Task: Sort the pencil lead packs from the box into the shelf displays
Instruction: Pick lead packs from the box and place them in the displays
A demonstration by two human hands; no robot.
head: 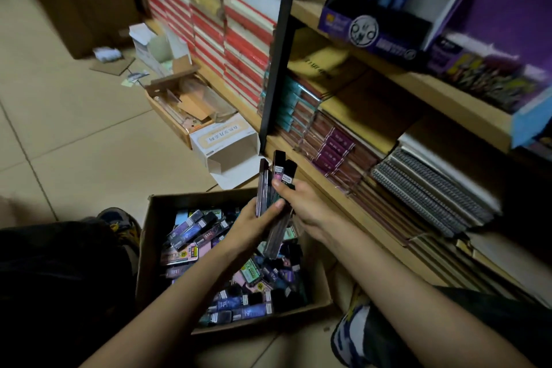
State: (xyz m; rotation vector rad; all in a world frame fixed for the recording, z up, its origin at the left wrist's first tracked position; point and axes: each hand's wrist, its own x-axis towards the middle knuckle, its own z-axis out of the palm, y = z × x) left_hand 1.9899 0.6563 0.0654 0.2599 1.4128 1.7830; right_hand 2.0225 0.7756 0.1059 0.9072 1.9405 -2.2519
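Packs (280,166) (labels unreadable) held by left hand (254,225), right hand (307,208).

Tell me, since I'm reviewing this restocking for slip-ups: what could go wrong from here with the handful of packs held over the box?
1. The held packs fan out unevenly between the left hand and right hand; one may slip and drop into the cardboard box.
2. The loose packs in the box show mixed designs and the light is dim, so a pack might land in the wrong display box.
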